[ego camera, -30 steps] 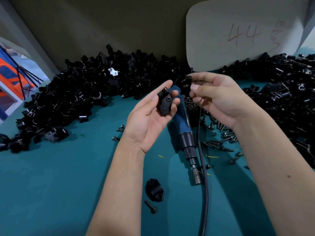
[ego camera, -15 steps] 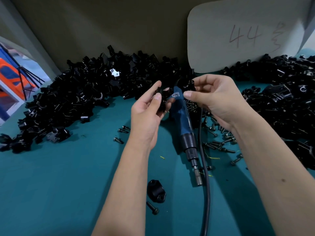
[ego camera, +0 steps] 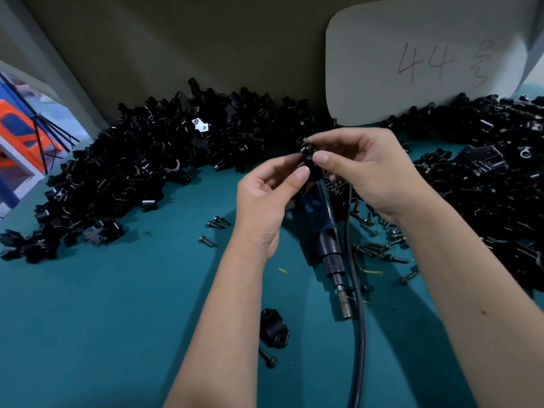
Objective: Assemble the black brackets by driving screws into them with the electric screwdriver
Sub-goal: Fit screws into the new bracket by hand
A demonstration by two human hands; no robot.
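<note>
Two hands [ego camera: 266, 198], one screwdriver [ego camera: 322, 219], two bracket heaps [ego camera: 141, 172].

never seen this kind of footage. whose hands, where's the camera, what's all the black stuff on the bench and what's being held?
There is no robot here: a person works with bare hands, and the single camera sits on their head, looking forward and down. The left hand and right hand meet above the teal table and together pinch one small black bracket. Whether a screw is already in it cannot be told. Heaps of the same black brackets lie along the back and right side. The blue electric screwdriver lies flat on the table under the hands, its cable running toward the viewer. Loose screws are scattered to its right. Nearer the viewer lie one separate bracket piece and a single screw.
</note>
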